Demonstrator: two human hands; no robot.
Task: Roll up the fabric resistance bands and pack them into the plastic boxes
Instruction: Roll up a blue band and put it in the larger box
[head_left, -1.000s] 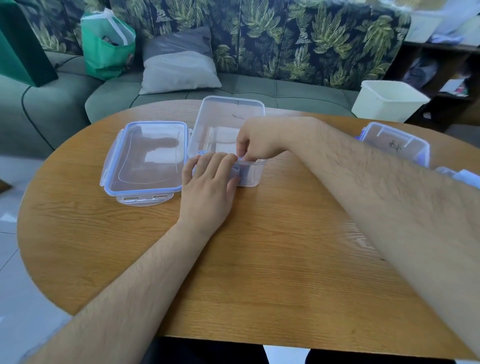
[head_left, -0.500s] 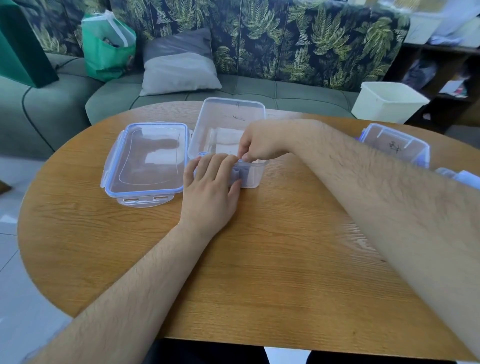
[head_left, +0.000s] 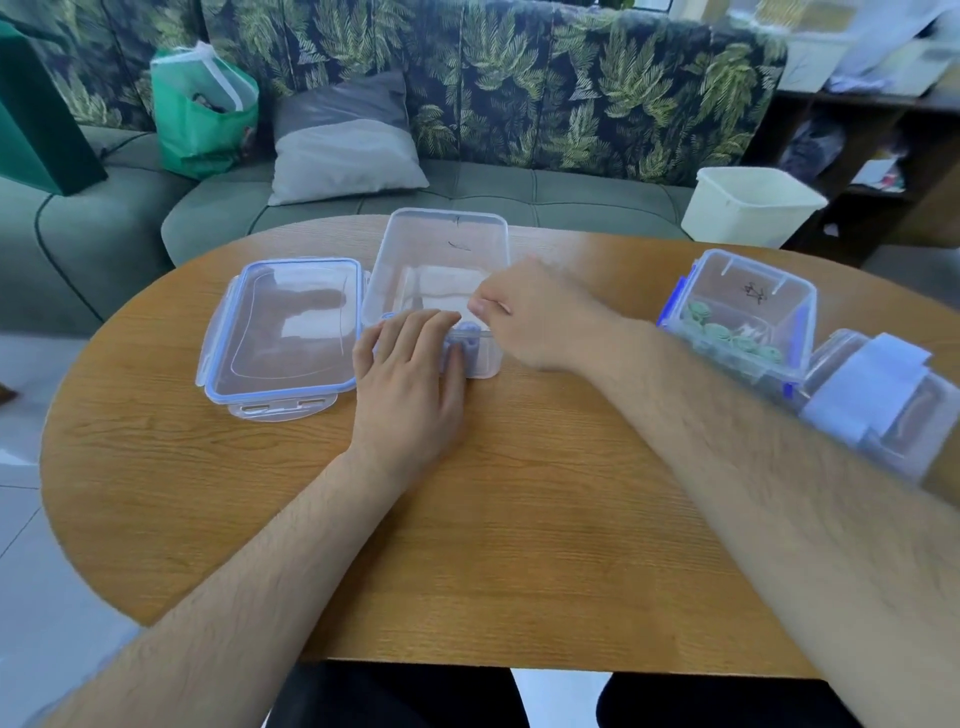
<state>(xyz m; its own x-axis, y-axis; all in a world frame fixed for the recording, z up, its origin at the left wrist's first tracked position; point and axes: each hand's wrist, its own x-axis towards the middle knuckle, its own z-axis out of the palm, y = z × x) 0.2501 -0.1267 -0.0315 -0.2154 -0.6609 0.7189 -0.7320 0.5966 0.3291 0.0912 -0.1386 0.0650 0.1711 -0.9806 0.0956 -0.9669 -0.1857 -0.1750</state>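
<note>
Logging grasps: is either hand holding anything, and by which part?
Left hand lies flat over the open box's near wall, not gripping. Right hand curls its fingers at that rim beside a bluish roll; whether they pinch anything cannot be told.

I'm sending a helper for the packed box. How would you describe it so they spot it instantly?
On the oval wooden table, look to its right side. The clear box with blue clips sits there; unlike the open box mid-table, it holds green rolled bands.
</note>
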